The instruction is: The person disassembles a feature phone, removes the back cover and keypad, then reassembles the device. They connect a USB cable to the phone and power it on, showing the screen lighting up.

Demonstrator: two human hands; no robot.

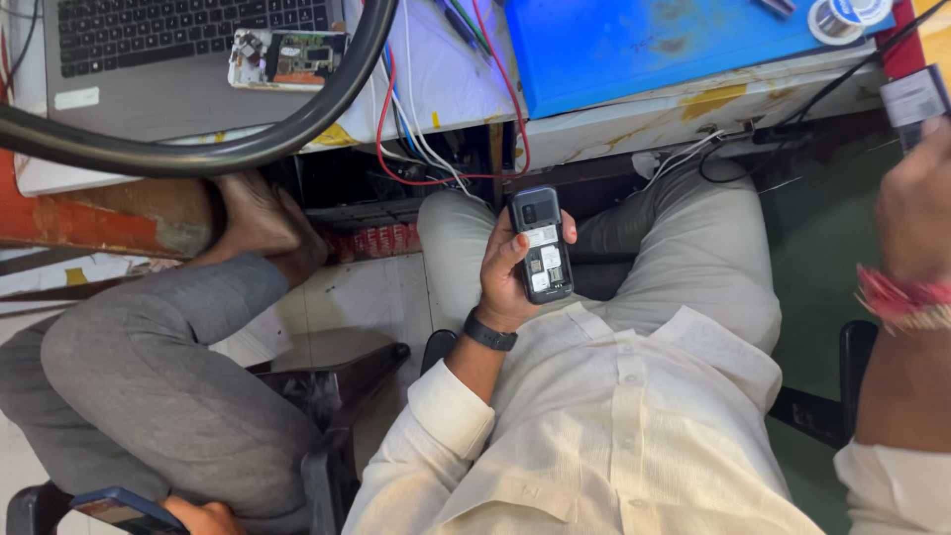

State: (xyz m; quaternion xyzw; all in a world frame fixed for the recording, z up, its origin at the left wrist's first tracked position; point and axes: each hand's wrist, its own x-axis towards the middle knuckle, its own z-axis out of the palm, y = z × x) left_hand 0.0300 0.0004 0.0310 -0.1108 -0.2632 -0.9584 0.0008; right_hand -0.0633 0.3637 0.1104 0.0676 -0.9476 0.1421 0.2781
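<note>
White shirt front fills the near view. Left hand (505,282) wraps one small dark phone (541,245), back cover off, over the lap; steady it by the edges, I judge. Right hand (916,213) grips one small dark flat piece (913,99) near the counter (644,119). One laptop (178,50), one blue mat (644,45).

Right hand (916,203) blurred, cut by right edge; grip on small dark object (913,99) unclear. Laptop (178,50) cut by top edge. Solder spool (842,15) cropped at top. Co-worker's hand (203,517) and blue phone (124,510) cut by bottom edge. Open phone (541,243) internals too small to tell.
</note>
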